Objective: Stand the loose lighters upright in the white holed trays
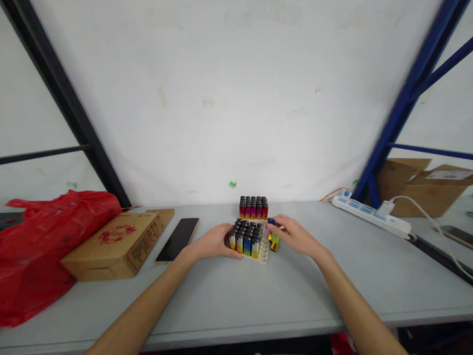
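Note:
Black-topped lighters [247, 238] stand in rows in a pale tray [263, 251], whose right column shows bare slots. Around the left side of this group is my left hand [218, 241], its thumb at the front and fingers behind. My right hand [290, 232] is at the tray's right side, fingers bent at a blue-topped lighter; its exact grip is too small to tell. Just below those fingers lie yellow and dark lighters [274, 242]. Behind, a second block of red and purple lighters [253, 208] stands upright near the wall.
A black phone [178, 240], a cardboard box [113, 245] and a red plastic bag [55, 241] lie left on the grey table [236, 305]. A white power strip [371, 217] with a plugged-in cable and an open carton [428, 195] are at right.

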Demonstrator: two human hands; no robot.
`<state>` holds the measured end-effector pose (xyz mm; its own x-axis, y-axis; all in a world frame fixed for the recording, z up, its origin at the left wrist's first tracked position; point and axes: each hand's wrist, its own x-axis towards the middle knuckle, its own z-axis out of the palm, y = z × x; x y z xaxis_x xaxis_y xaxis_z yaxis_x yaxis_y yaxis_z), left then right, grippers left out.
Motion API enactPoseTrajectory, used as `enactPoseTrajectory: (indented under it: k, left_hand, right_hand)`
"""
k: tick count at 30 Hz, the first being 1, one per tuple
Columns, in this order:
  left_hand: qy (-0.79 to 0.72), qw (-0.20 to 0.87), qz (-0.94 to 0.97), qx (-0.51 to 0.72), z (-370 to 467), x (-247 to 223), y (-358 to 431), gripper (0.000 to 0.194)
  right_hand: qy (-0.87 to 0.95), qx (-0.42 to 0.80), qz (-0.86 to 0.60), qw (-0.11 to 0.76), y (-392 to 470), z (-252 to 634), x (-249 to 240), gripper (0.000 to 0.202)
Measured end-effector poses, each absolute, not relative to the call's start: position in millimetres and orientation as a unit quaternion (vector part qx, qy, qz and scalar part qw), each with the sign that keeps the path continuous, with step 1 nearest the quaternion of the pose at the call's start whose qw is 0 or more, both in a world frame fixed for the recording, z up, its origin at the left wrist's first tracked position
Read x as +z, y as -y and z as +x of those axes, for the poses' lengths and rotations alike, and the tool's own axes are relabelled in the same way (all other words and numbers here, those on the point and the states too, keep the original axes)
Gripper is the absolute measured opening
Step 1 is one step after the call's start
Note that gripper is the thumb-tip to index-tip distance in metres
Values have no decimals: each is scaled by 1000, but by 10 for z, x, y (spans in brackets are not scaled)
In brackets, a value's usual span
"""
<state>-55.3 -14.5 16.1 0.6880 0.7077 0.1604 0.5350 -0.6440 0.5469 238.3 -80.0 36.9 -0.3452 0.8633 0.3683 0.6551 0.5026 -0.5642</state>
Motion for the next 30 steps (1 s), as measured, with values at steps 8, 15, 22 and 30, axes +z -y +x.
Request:
enactPoseTrajectory:
  k: [8, 15, 22, 30]
  left_hand:
    - [-363, 214, 890, 171, -544, 162, 157, 74]
    - [-378, 215, 884, 169, -533, 186, 194, 74]
    - [-384, 220, 882, 163, -542, 208, 205, 76]
    - [-356, 235, 884, 191, -571, 147, 169, 77]
  right_hand:
    - [810, 159, -497, 269, 773, 2361, 289, 40]
    - [813, 188, -504, 223, 791, 2325, 334, 31]
    - [776, 180, -548, 256, 717, 2655, 297, 32]
    - [730, 133, -649, 166, 726, 2541, 87, 36]
